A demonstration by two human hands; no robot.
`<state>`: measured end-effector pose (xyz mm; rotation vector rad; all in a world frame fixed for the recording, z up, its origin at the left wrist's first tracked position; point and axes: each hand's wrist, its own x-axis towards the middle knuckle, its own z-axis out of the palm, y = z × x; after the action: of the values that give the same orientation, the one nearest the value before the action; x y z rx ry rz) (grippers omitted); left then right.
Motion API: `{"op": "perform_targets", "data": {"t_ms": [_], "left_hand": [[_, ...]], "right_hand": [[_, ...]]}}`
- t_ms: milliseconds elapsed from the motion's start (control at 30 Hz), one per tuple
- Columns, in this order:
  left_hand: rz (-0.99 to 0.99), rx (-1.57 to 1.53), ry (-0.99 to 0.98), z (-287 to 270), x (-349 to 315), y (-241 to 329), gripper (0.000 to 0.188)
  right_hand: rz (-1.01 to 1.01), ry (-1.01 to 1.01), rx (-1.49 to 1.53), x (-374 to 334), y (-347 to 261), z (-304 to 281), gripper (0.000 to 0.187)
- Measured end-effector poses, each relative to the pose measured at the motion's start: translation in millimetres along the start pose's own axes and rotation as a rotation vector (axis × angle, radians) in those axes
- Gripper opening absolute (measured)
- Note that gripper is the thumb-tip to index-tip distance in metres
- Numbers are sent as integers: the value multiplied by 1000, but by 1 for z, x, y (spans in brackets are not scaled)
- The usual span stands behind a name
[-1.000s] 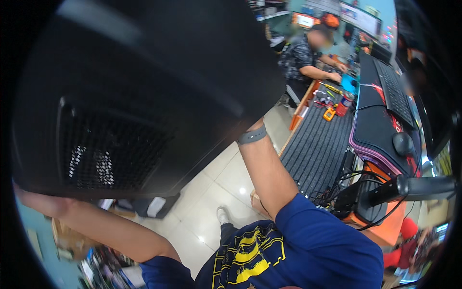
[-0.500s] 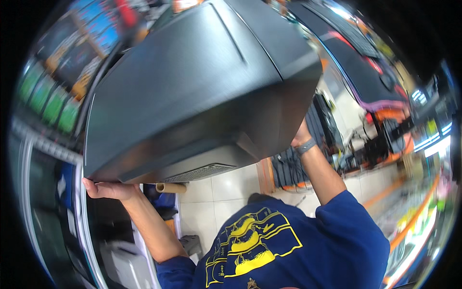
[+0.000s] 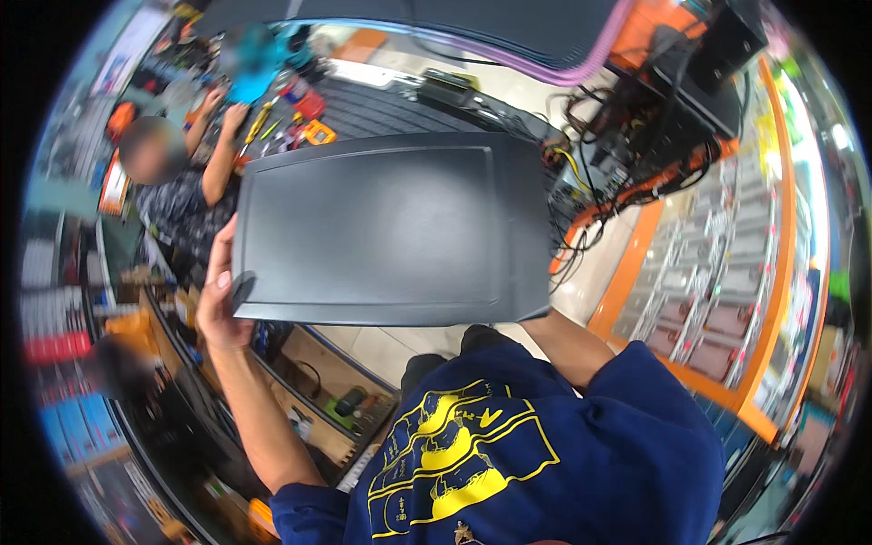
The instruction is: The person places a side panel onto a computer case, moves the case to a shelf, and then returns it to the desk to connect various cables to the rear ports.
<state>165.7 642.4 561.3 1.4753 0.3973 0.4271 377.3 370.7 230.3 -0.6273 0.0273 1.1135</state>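
Hands carrying a black computer case (image 3: 381, 227) flat above the person's lap.
The left hand (image 3: 218, 304) is gripping its left edge, fingers curled around it; the right hand is lying hidden beneath the case's right corner, so its fingers cannot be judged.

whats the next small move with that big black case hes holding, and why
Probably lower the black case a little and steady it before carrying on. The left hand grips only its left edge, the right hand is hidden beneath its lower right corner, and it hangs in the air above the floor, with tangled cables close to its right side.
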Motion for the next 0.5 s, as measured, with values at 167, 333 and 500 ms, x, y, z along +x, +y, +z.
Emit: {"op": "perform_targets", "data": {"t_ms": [167, 333, 500], "left_hand": [[-85, 163, -187, -42, 112, -8, 88], [-16, 112, -254, -82, 207, -59, 67], [-139, 72, -325, -102, 269, -95, 63]], "right_hand": [[-396, 296, -78, 60, 12, 6, 78], [-670, 558, -185, 117, 24, 13, 77], [-599, 669, -215, 161, 33, -26, 78]]}}
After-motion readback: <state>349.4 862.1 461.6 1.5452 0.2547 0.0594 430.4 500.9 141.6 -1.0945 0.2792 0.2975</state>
